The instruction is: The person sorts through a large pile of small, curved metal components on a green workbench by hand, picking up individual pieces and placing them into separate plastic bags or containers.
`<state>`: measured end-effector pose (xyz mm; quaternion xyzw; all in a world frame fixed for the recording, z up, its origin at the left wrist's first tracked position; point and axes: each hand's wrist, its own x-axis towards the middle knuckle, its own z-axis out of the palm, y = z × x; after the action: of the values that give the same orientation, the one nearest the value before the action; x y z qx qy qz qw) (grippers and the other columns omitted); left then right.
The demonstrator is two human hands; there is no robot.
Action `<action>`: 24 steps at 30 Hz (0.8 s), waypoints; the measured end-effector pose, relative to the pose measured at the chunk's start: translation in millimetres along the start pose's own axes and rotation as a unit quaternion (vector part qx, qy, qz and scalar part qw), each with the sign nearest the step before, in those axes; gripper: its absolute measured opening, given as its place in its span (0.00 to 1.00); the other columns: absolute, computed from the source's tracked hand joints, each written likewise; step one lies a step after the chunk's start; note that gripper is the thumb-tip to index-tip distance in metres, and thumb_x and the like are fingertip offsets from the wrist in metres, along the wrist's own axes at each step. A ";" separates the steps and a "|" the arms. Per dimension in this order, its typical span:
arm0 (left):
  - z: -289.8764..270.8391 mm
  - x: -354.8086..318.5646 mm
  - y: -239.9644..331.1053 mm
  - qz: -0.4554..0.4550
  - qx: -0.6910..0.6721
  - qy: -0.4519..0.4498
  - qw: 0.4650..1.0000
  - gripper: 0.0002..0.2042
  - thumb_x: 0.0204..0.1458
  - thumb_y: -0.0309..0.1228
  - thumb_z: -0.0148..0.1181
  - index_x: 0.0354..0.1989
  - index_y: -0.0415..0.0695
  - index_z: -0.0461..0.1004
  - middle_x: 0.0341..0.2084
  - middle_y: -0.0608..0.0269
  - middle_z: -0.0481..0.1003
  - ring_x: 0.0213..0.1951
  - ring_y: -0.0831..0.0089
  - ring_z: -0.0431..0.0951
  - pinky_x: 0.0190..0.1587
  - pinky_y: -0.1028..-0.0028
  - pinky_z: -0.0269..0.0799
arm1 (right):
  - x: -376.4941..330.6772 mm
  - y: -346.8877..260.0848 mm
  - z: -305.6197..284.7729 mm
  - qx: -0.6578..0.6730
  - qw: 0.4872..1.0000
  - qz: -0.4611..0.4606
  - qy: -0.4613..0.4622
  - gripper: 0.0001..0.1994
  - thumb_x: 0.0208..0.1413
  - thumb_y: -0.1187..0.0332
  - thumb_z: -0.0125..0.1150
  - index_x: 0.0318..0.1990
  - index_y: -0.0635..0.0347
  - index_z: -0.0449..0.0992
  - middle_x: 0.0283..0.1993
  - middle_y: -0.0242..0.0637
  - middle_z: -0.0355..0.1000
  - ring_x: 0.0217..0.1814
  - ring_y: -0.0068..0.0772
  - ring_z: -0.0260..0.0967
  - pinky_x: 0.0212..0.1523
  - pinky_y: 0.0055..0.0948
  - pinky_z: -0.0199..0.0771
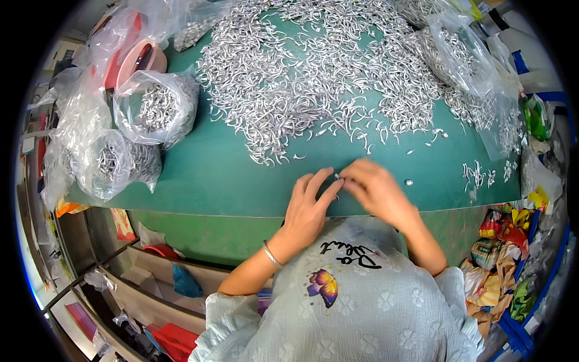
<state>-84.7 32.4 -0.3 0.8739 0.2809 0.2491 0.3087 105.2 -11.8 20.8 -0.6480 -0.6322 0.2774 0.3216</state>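
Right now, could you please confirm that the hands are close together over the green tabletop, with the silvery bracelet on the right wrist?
Not quite: the head view shows the silvery bracelet on the left wrist, not the right; the rest is correct.

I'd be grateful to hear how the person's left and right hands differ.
The left hand wears a silvery bracelet at the wrist; the right hand shows none. The left hand's fingers point mainly forward; the right hand's point leftward. Both hands' fingertips meet at a small silvery piece.
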 end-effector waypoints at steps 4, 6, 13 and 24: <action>-15.4 21.3 4.1 0.078 0.104 -0.101 0.986 0.23 0.43 0.17 0.59 0.52 0.41 0.72 0.58 0.55 0.64 0.58 0.56 0.63 0.54 0.58 0.63 | 30.4 12.4 -13.5 -0.154 0.973 0.032 0.167 0.06 0.50 0.75 0.63 0.35 0.62 0.74 0.34 0.43 0.70 0.38 0.48 0.66 0.42 0.40 0.65; -16.3 27.0 2.5 0.095 0.124 -0.101 0.983 0.22 0.43 0.17 0.59 0.51 0.40 0.72 0.55 0.54 0.67 0.57 0.55 0.65 0.53 0.59 0.65 | 31.9 16.8 -7.6 -0.220 0.960 0.025 0.174 0.06 0.49 0.75 0.63 0.35 0.62 0.74 0.34 0.41 0.71 0.38 0.45 0.65 0.42 0.39 0.62; -2.8 11.0 -12.2 0.065 0.002 -0.024 0.998 0.15 0.42 0.19 0.63 0.41 0.37 0.74 0.43 0.54 0.72 0.48 0.53 0.72 0.48 0.61 0.70 | 21.7 21.2 -10.8 -0.178 0.967 0.003 0.180 0.07 0.48 0.75 0.64 0.34 0.60 0.74 0.31 0.35 0.71 0.36 0.40 0.65 0.40 0.36 0.59; 10.3 2.7 -1.8 -0.042 -0.077 0.037 0.995 0.20 0.40 0.23 0.68 0.45 0.40 0.73 0.43 0.56 0.71 0.45 0.55 0.72 0.45 0.61 0.69 | 6.4 -4.1 -0.4 -0.099 0.991 -0.060 0.067 0.07 0.45 0.75 0.67 0.32 0.61 0.75 0.29 0.37 0.69 0.36 0.41 0.66 0.39 0.36 0.62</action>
<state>-77.1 31.3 -7.8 0.8250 0.3086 0.2891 0.3748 103.1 -5.5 24.5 -0.6550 -0.6711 0.1495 0.3134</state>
